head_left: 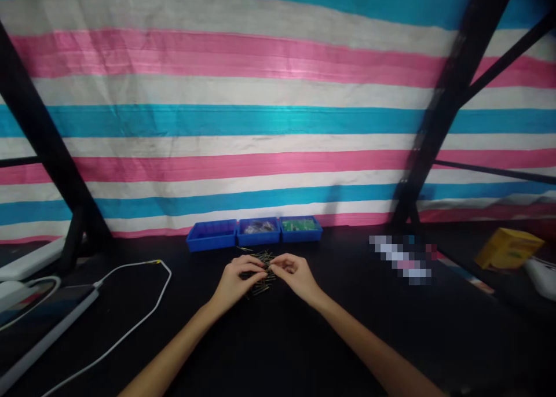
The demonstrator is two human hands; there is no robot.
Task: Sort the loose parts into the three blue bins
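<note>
A loose pile of thin, brass-coloured stick-like pieces (260, 290) lies on the black table, several of them crossing one another. Over its left side is my left hand (238, 275), with the fingers curled and the thumb close to the index finger. My right hand (295, 274) pinches thumb against fingers at the pile's right side, nearly touching the left fingertips. Anything between the fingers of either hand is too small to make out. One similar thin piece (244, 249) lies apart, behind the pile.
Three blue bins stand in a row behind the pile: a left bin (212, 243), a middle bin (259, 238) with clear plastic-looking items, and a right bin (301, 235) with green pieces. A white cable (158, 304) loops at left. A yellow box (508, 249) stands far right.
</note>
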